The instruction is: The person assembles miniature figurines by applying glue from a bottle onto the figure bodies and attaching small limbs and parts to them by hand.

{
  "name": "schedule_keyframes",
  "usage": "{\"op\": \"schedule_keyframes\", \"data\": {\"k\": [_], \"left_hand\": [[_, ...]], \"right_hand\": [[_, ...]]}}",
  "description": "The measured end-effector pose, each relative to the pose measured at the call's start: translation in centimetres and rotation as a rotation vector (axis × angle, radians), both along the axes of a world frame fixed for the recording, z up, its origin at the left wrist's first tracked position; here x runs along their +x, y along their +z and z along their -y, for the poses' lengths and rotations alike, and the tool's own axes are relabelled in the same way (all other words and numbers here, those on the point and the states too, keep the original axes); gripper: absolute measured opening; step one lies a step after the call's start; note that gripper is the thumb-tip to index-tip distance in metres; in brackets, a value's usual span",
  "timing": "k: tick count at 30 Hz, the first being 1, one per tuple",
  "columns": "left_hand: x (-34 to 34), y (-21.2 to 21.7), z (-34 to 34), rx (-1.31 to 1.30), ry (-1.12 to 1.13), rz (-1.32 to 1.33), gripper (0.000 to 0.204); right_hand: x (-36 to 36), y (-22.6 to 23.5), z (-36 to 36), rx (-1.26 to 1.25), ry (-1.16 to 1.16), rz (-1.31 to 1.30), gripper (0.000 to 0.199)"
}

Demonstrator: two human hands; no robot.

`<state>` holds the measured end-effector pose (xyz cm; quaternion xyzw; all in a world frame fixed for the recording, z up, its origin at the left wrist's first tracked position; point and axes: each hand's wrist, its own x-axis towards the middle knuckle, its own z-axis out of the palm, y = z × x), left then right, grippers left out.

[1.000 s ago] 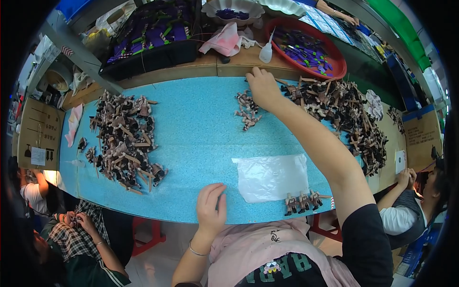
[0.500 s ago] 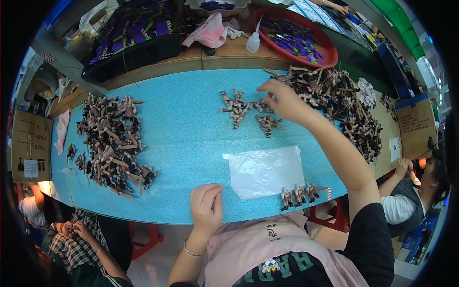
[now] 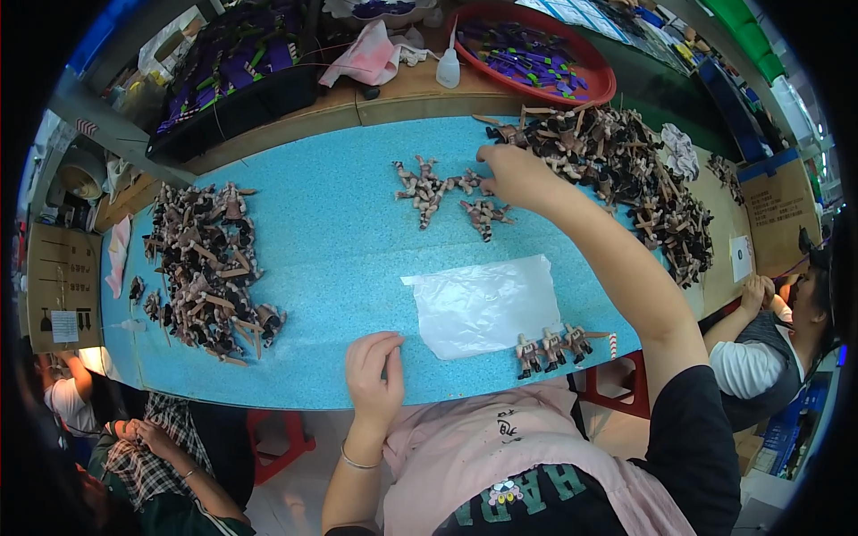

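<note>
My right hand (image 3: 518, 177) is stretched over the far middle of the blue table. Its thumb and forefinger are apart, beside a small group of striped doll-like parts (image 3: 424, 189); I see nothing held. Another striped cluster (image 3: 485, 216) lies just below that hand. My left hand (image 3: 374, 373) hangs at the near table edge, fingers loosely bent, thumb apart, with nothing visible in it. Between the hands lies a clear plastic sheet (image 3: 483, 304). Three small toy figures (image 3: 553, 349) lie in a row by its near right corner, the rightmost with a striped stick.
Heaped toy figures with brown sticks form a left pile (image 3: 204, 268) and a larger right pile (image 3: 617, 156). Behind are a black crate (image 3: 232, 116), a white squeeze bottle (image 3: 448, 69) and a red basin (image 3: 608, 82) of purple parts. Other people sit at both sides.
The whole view has shifted slightly. My right hand's fingers have come down closer to the striped parts. My left hand stays at the near edge, and the three figures lie as before.
</note>
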<state>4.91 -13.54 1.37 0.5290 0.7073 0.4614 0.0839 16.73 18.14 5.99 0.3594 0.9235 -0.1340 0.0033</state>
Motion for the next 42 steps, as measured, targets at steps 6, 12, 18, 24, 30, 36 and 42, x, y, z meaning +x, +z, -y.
{"op": "schedule_keyframes", "data": {"k": [6, 12, 18, 24, 30, 36, 42], "left_hand": [[0.1, 0.2, 0.2, -0.006, -0.014, -0.02, 0.014], [0.7, 0.0, 0.1, -0.006, 0.004, -0.022, 0.015], [4.5, 0.8, 0.3, -0.036, -0.156, -0.052, 0.023], [11.4, 2.1, -2.2, -0.181, -0.481, -0.04, 0.054], [11.7, 0.9, -2.4, -0.159, -0.468, -0.088, 0.057], [11.7, 1.0, -2.5, -0.155, -0.459, -0.045, 0.057], [11.0, 0.9, -2.4, -0.144, -0.475, 0.04, 0.056]], "right_hand": [[0.2, -1.8, 1.4, 0.06, -0.048, -0.188, 0.022], [3.7, -1.3, 2.1, 0.232, -0.082, -0.549, 0.016], [10.3, -0.1, 5.9, 0.007, -0.215, -0.558, 0.021], [13.5, -0.4, 9.6, -0.25, -0.305, -0.551, 0.02], [11.4, -1.7, 12.4, -0.271, 0.005, -0.589, 0.012], [9.3, -2.7, 13.1, -0.145, 0.106, -0.61, 0.01], [9.8, -2.4, 13.1, -0.182, 0.046, -0.625, 0.013]]}}
